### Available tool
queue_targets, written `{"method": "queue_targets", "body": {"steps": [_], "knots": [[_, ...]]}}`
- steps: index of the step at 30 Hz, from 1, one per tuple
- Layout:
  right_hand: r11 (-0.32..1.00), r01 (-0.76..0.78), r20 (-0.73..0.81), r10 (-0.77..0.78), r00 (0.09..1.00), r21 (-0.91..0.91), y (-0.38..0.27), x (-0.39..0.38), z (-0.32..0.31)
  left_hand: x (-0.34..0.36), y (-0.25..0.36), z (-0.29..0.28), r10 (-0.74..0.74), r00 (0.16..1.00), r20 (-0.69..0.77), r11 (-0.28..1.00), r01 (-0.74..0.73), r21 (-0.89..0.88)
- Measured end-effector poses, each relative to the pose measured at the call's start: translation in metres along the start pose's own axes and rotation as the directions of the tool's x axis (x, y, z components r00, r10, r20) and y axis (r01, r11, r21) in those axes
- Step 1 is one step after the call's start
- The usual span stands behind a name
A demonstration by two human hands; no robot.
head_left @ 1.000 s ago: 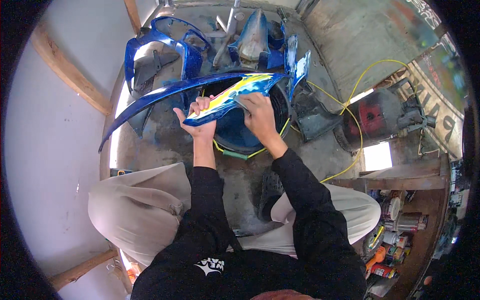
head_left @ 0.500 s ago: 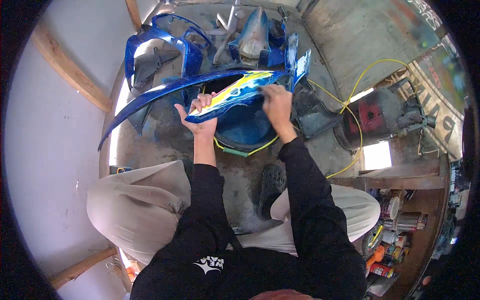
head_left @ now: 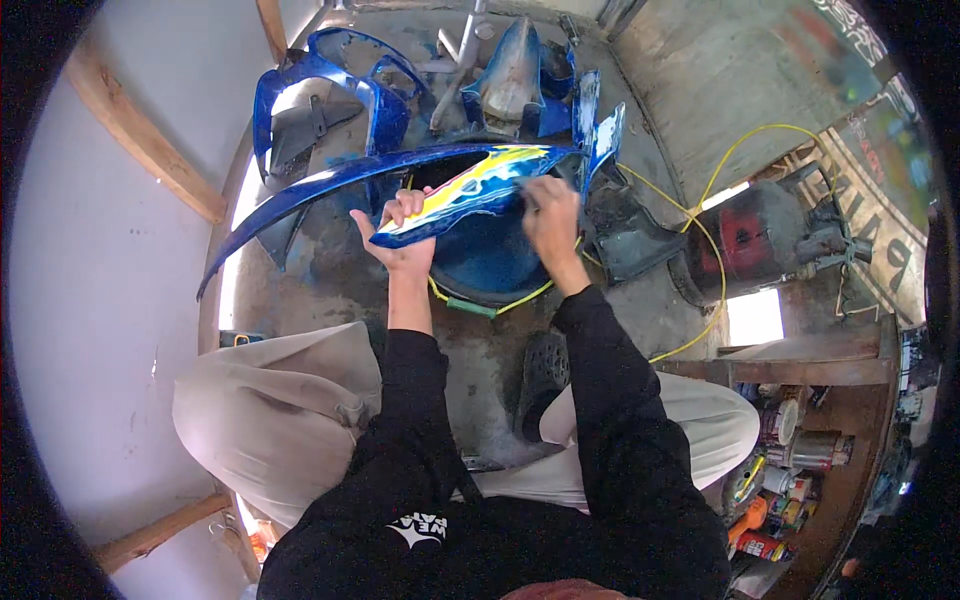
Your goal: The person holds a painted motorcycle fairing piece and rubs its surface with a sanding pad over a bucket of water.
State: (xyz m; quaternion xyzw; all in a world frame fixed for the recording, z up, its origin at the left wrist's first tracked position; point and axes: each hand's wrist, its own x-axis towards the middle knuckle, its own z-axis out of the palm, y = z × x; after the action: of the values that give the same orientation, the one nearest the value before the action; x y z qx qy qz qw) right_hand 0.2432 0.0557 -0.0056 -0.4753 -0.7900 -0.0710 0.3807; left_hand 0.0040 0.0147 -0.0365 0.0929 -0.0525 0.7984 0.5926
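A long, curved blue motorcycle body panel (head_left: pixel 316 186) with a yellow, white and red decal stretches across the middle, above a round dark basin (head_left: pixel 480 262). My left hand (head_left: pixel 404 242) grips its lower wing from underneath, with the fingers curled over the decal's edge and the thumb sticking out to the left. At the decal's right part is my right hand (head_left: pixel 556 228), its fingers bent together at the blue and white area. Something small and dark shows at those fingertips, too blurred to name.
More blue body panels (head_left: pixel 384 118) lie at the back left, and a blue and grey fairing (head_left: pixel 508 85) at the back. A red and black tank (head_left: pixel 742 236) with a yellow hose (head_left: pixel 722 270) is on the right. Cans (head_left: pixel 815 450) crowd a low shelf at lower right.
My right hand has shifted slightly down and to the left along the decal. My left hand and the panel have stayed nearly in place.
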Motion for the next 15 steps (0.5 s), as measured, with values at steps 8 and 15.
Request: {"method": "queue_targets", "body": {"steps": [8,15], "knots": [[0.996,-0.060,-0.019,0.059,0.998,-0.060,0.014,0.011,-0.002,-0.002,0.002,0.004,-0.006,1.000,0.015,1.000,0.006,0.014],[0.971,0.193,-0.017,-0.192,0.981,0.143,-0.051,0.008,-0.002,0.000,0.018,-0.005,0.017,0.998,0.063,1.000,-0.018,0.012]]}}
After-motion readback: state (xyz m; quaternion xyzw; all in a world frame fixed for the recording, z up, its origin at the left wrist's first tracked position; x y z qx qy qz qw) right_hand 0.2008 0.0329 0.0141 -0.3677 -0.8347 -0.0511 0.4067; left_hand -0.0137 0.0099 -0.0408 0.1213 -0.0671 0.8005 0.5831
